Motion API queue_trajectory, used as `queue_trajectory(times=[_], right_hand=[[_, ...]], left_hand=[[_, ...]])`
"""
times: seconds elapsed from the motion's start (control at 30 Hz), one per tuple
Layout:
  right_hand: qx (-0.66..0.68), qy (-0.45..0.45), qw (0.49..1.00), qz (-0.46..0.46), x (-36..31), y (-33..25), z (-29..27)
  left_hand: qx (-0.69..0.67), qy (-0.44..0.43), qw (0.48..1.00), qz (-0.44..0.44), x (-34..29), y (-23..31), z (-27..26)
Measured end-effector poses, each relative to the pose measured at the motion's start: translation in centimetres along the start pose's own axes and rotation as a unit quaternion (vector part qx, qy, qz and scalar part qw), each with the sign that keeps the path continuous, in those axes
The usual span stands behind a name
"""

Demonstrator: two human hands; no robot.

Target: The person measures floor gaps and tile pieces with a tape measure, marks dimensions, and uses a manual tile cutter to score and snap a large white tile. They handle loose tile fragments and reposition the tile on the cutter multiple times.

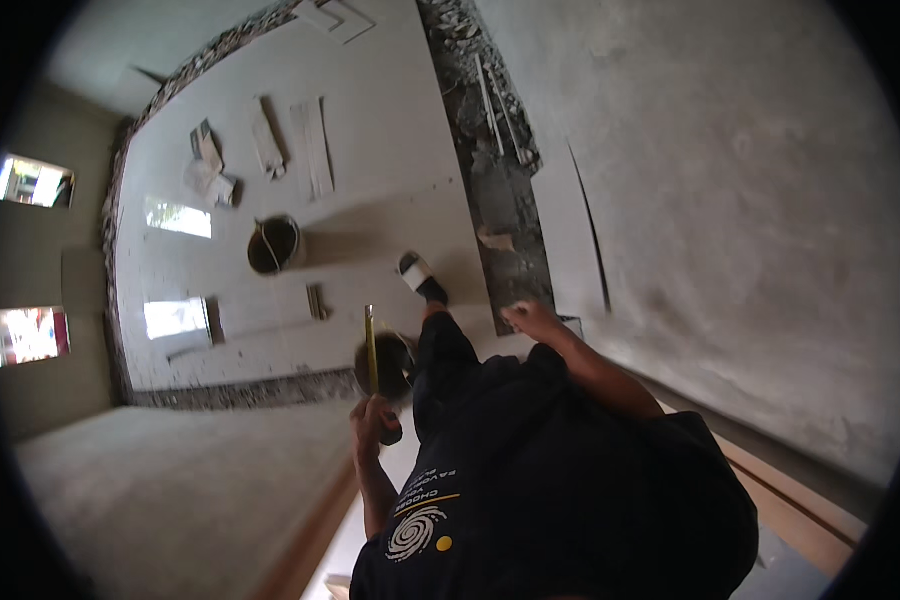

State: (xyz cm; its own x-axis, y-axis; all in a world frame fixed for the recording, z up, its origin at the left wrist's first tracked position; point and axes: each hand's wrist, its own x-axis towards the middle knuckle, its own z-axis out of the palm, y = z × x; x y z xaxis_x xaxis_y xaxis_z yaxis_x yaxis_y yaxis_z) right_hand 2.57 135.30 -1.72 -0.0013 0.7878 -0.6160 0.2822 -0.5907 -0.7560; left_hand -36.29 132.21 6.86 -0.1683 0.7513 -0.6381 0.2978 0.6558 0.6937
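Two overexposed windows (27, 336) glare off the glossy floor (390, 130) in a dim, fisheye-curved view with blackened corners.

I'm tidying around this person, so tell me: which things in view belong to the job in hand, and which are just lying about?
In use:
- yellow tape measure, its blade extended from the left hand's grip

Probably just lying about:
- bucket with a handle
- crumpled wrapping
- long pale strip
- small block
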Motion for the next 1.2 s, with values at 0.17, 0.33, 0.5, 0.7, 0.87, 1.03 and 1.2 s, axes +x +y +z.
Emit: queue_trajectory(times=[0.17, 0.33, 0.5, 0.7, 0.87, 1.03, 1.2], right_hand=[[0.009, 0.206, 0.967, 0.153, 8.0, 0.1, -4.7], [0.124, 0.246, 0.942, 0.193, 14.8, -6.1, -6.0], [0.157, 0.217, 0.964, 0.011, 26.4, -19.4, -6.6], [0.318, 0.112, 0.940, -0.056, 42.3, -33.5, -9.9], [0.401, 0.118, 0.909, 0.007, 57.2, -39.6, -14.2], [0.439, 0.214, 0.870, 0.075, 71.1, -37.2, -17.0], [0.350, 0.271, 0.889, 0.113, 86.2, -25.0, -18.4]], left_hand=[[0.048, -0.031, 0.998, 0.035, 17.6, 14.2, -4.8], [0.184, -0.062, 0.970, 0.147, 28.7, 32.8, -6.8], [0.238, -0.141, 0.947, 0.162, 38.2, 44.7, -0.1], [0.282, -0.282, 0.899, 0.179, 52.6, 53.3, 13.5], [0.331, -0.329, 0.876, 0.122, 63.7, 59.4, 22.7], [0.371, -0.359, 0.844, 0.147, 76.6, 60.0, 31.1], [0.321, -0.436, 0.832, 0.124, 93.3, 52.4, 39.9]])
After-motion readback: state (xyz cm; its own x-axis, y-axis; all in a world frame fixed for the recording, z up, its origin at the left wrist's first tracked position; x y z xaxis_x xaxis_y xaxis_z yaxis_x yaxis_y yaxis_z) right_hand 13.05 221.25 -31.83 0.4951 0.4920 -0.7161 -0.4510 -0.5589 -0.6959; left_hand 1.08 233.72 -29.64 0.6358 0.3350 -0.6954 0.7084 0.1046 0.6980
